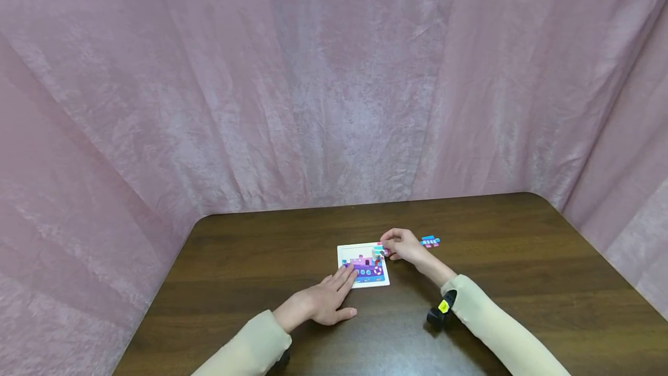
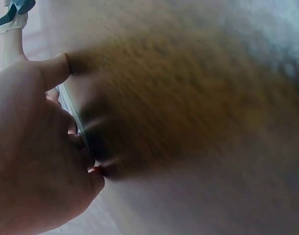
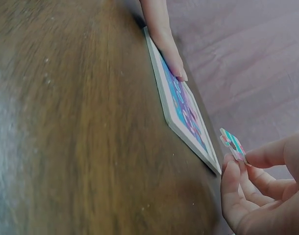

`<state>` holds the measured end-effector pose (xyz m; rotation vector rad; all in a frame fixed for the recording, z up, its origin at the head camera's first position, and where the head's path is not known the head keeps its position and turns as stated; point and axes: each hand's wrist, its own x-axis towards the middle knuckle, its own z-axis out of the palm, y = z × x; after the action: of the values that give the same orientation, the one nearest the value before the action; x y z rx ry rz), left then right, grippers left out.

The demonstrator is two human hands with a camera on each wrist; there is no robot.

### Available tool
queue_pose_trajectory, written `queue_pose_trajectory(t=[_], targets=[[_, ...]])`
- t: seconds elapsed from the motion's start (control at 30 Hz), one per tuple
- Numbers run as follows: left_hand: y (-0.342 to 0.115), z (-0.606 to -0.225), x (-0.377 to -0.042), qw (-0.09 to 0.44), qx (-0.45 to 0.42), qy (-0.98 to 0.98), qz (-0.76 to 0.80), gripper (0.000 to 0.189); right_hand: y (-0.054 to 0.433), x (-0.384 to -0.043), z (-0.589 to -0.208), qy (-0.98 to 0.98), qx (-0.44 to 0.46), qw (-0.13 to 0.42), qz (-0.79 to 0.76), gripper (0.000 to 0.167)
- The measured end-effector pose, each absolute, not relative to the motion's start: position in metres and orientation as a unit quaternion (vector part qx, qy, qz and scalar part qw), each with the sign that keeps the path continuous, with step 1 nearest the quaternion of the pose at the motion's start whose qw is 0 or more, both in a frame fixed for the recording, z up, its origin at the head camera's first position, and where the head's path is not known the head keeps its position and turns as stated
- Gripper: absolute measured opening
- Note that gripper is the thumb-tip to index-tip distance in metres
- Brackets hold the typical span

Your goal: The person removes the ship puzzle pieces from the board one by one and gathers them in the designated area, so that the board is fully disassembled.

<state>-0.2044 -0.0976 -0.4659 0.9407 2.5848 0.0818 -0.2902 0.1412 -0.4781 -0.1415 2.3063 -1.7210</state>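
A small white-framed jigsaw puzzle (image 1: 355,252) lies on the table, its lower part filled with a purple and pink ship picture and its upper left bare white. Across its lower left edge my left hand (image 1: 327,300) lies flat, fingers straight and thumb spread to the side. That hand (image 2: 41,152) also shows palm and fingertips in the left wrist view. At the board's upper right corner, my right hand (image 1: 404,245) pinches a puzzle piece (image 3: 233,144) between thumb and fingers. The piece is striped teal and white with some pink, and it is held tilted, above the board's surface.
More blue and pink puzzle pieces (image 1: 430,241) lie on the dark wooden table (image 1: 250,266) just beyond the right hand. A pink curtain (image 1: 334,86) hangs behind the table's far edge. A black wrist camera (image 1: 437,313) sits under the right sleeve.
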Motion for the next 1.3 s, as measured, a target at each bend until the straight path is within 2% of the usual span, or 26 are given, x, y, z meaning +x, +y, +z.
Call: queue_pose_trajectory(t=[0.27, 0.57, 0.83, 1.3], targets=[[-0.099, -0.468, -0.203, 0.187, 0.336, 0.923, 0.027, 0.078, 0.145, -0.289, -0.480, 0.798, -0.049, 0.130, -0.586, 0.019], [-0.103, -0.489, -0.212, 0.176, 0.337, 0.924, 0.040, 0.079, 0.154, -0.288, -0.477, 0.799, -0.044, 0.127, -0.586, 0.020], [-0.099, -0.468, -0.201, 0.183, 0.332, 0.925, 0.027, 0.078, 0.163, -0.284, -0.471, 0.799, -0.051, 0.129, -0.585, 0.023], [-0.099, -0.468, -0.200, 0.177, 0.335, 0.925, 0.027, 0.078, 0.179, -0.287, -0.476, 0.806, -0.033, 0.118, -0.579, 0.023]])
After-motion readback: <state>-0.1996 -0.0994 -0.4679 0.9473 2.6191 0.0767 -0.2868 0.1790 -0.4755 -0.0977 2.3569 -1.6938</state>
